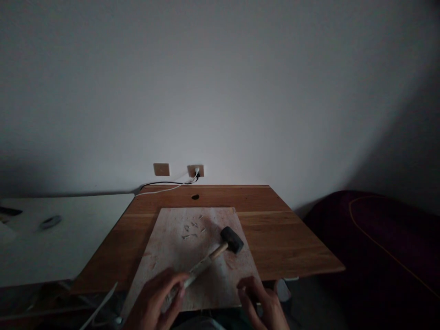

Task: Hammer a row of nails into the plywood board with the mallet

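A rubber mallet (232, 239) with a black head and a pale wooden handle, whitish along its lower part, slants over a worn board (154, 256). My left hand (160, 295) is closed around the handle's near end, with the head pointing away to the right. Over the board's near right corner is my right hand (259, 302), its fingers curled in; whatever they may hold is hidden. Several small screws or nails (194, 225) lie scattered on the far half of the board; the dim light hides their exact kind.
The board rests on a brown wooden table (282, 233) against the wall. Cables run from a wall socket (195, 171) along the back. At left stands a white surface (85, 229) with a ring-shaped roll (50, 222). A dark rounded piece of furniture (371, 247) sits at right.
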### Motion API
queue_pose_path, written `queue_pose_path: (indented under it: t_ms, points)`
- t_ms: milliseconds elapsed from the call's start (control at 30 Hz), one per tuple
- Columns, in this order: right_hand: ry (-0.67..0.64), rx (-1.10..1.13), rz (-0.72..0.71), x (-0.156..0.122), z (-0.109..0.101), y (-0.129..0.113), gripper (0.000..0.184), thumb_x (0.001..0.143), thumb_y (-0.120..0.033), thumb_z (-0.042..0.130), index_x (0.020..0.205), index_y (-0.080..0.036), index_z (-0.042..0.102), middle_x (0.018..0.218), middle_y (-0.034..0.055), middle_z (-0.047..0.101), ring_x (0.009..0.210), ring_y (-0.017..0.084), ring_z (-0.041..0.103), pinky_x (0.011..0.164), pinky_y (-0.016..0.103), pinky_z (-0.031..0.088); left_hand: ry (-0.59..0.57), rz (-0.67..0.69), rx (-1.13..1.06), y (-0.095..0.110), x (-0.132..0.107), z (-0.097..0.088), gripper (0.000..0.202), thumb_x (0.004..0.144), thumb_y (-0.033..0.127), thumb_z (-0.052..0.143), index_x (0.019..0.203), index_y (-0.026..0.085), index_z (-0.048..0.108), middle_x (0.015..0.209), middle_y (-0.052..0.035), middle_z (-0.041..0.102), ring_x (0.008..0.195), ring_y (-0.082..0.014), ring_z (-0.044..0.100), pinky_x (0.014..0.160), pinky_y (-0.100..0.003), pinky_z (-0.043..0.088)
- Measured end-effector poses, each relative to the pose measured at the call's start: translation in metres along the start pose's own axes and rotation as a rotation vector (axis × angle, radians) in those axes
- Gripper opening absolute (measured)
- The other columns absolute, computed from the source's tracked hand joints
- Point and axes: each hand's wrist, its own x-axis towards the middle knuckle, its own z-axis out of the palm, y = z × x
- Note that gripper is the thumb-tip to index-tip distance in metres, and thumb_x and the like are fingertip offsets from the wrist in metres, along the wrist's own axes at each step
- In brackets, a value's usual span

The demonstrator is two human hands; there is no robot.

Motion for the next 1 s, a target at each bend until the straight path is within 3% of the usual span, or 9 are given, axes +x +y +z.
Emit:
queue_pose_path:
  t_ms: [100,200,267,367,533,667,833,900,1000]
  points:
    - [-0.114,0.005,-0.080,0.048,0.007,-0.033,0.057,0.107,-0.063,0.041,0.146,-0.026,0.061,0.081,0.0036,0.072,0.074,0.023,0.072,0.076,0.033,0.057,-0.070,-0.007,0.082,-0.027,0.071,0.011,0.035,0.108,0.041,0.047,0.131,0.027,0.070,0.123,-0.0083,0.076,0.115,-0.0244,0.072,0.103,-0.038,0.061]
    - [-0.071,-0.055,-0.125,0.087,0.015,-0.041,0.051,0.108,-0.054,0.047,0.146,-0.023,0.064,0.093,0.0095,0.078,0.089,0.026,0.075,0.085,0.035,0.056,-0.112,0.052,0.238,-0.063,0.122,0.030,0.041,0.106,0.048,0.054,0.136,0.024,0.068,0.148,-0.0115,0.064,0.141,-0.0301,0.058,0.122,-0.049,0.047]
    - [-0.043,-0.135,-0.138,0.102,0.021,-0.038,0.040,0.108,-0.046,0.051,0.132,-0.023,0.073,0.107,0.0148,0.079,0.096,0.028,0.075,0.088,0.036,0.054,-0.186,0.059,0.286,-0.084,0.140,0.047,0.048,0.107,0.051,0.052,0.146,0.024,0.062,0.159,-0.0127,0.056,0.152,-0.0324,0.047,0.130,-0.057,0.033]
    - [-0.007,-0.206,-0.035,0.107,0.031,-0.029,0.029,0.107,-0.041,0.055,0.110,-0.023,0.078,0.105,0.0154,0.080,0.091,0.028,0.076,0.080,0.033,0.052,-0.270,0.054,0.276,-0.105,0.149,0.072,0.056,0.108,0.056,0.049,0.157,0.029,0.053,0.166,-0.0109,0.050,0.158,-0.0334,0.039,0.131,-0.062,0.027]
    - [0.062,-0.055,0.028,0.104,0.037,-0.018,0.034,0.106,-0.047,0.050,0.091,-0.024,0.070,0.082,0.0069,0.075,0.075,0.023,0.072,0.066,0.030,0.047,-0.317,0.072,0.259,-0.116,0.148,0.102,0.060,0.106,0.059,0.052,0.160,0.031,0.051,0.168,-0.0124,0.047,0.160,-0.0374,0.036,0.130,-0.072,0.016]
    - [0.086,0.172,0.098,0.113,0.036,-0.002,0.023,0.095,-0.044,0.056,0.081,-0.026,0.060,0.075,0.0018,0.067,0.073,0.022,0.067,0.066,0.030,0.052,-0.257,0.075,0.275,-0.119,0.148,0.110,0.057,0.106,0.058,0.053,0.157,0.031,0.056,0.165,-0.0123,0.051,0.158,-0.0378,0.039,0.129,-0.073,0.017]
    - [0.081,0.654,0.143,0.127,0.035,0.026,0.029,0.077,-0.047,0.063,0.096,-0.027,0.052,0.100,0.0037,0.062,0.080,0.024,0.073,0.060,0.033,0.059,-0.240,0.051,0.277,-0.114,0.148,0.107,0.057,0.106,0.051,0.055,0.158,0.028,0.053,0.163,-0.0107,0.054,0.157,-0.0351,0.042,0.132,-0.067,0.019]
    - [0.073,0.606,0.120,0.137,0.029,0.035,0.036,0.078,-0.048,0.061,0.106,-0.029,0.048,0.100,0.0022,0.060,0.075,0.022,0.073,0.054,0.030,0.057,-0.230,0.052,0.275,-0.112,0.147,0.107,0.056,0.106,0.048,0.055,0.157,0.026,0.053,0.162,-0.0119,0.055,0.155,-0.0337,0.044,0.133,-0.063,0.020]
    - [0.010,0.289,0.076,0.163,0.011,0.042,0.028,0.085,-0.043,0.051,0.107,-0.029,0.041,0.090,-0.0025,0.060,0.059,0.016,0.066,0.050,0.025,0.053,-0.210,0.063,0.267,-0.112,0.146,0.107,0.055,0.107,0.047,0.053,0.156,0.022,0.054,0.160,-0.0134,0.057,0.153,-0.0329,0.047,0.133,-0.060,0.024]
